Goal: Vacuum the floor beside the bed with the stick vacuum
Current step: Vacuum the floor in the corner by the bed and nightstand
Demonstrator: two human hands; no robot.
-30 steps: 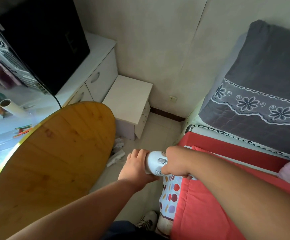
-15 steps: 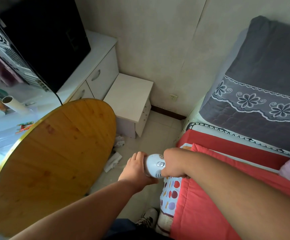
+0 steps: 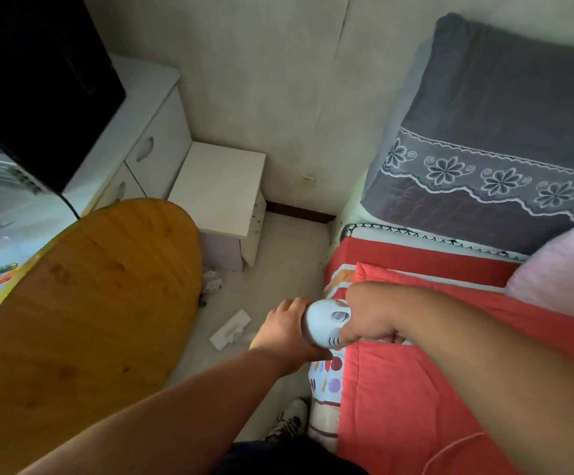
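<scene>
Both hands grip the white stick vacuum (image 3: 325,322) over the narrow strip of pale floor (image 3: 280,269) between the bed and a round table. My left hand (image 3: 284,329) wraps its body from the left; my right hand (image 3: 369,315) grips the handle end on the right. The vacuum's white floor head (image 3: 230,330) rests flat on the tiles ahead and to the left of my hands. The tube between body and head is hidden by my left hand. The bed (image 3: 426,358) carries a red quilt and lies along the right.
A round wooden table top (image 3: 83,303) crowds the left side. A low white nightstand (image 3: 220,204) stands against the far wall, with crumpled paper scraps (image 3: 212,282) on the floor at its foot. A white cabinet (image 3: 148,132) bears a dark monitor. My shoe (image 3: 289,419) is below.
The vacuum's floor head has slid out from under the table edge toward the middle of the floor strip, and my hands have shifted slightly back and right with it.
</scene>
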